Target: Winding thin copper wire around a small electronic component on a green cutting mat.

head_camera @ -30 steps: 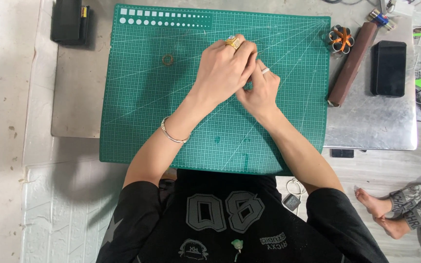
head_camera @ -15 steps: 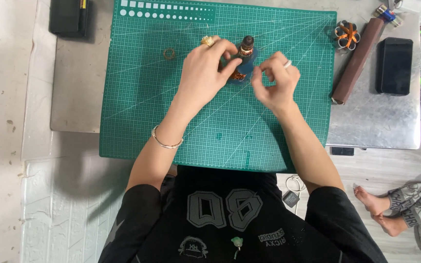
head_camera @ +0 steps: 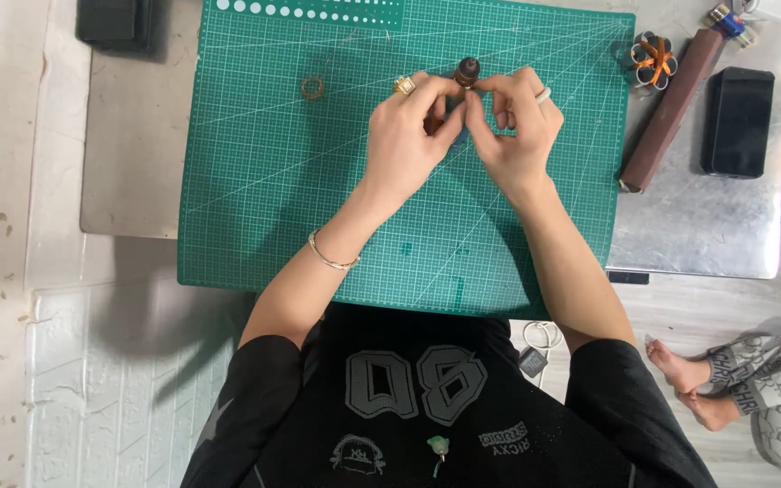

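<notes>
A small brown cylindrical part (head_camera: pixel 467 72) sits pinched between both hands at the upper centre of the frame, above a green cutting mat (head_camera: pixel 255 181); the left hand (head_camera: pixel 409 136) and right hand (head_camera: pixel 517 126) each grip it with fingertips, apparently mid-assembly, which calls for steady fine alignment. A brass ring (head_camera: pixel 313 88) lies left; a brown bar (head_camera: pixel 671 108) and black phone (head_camera: pixel 738 120) right.

Both forearms are reaching toward the far side and converging, the left hand (head_camera: pixel 409 131) and right hand (head_camera: pixel 517 126) are meeting fingertip to fingertip, each grip pinching inward with curled fingers, wrists angling toward one another.
</notes>
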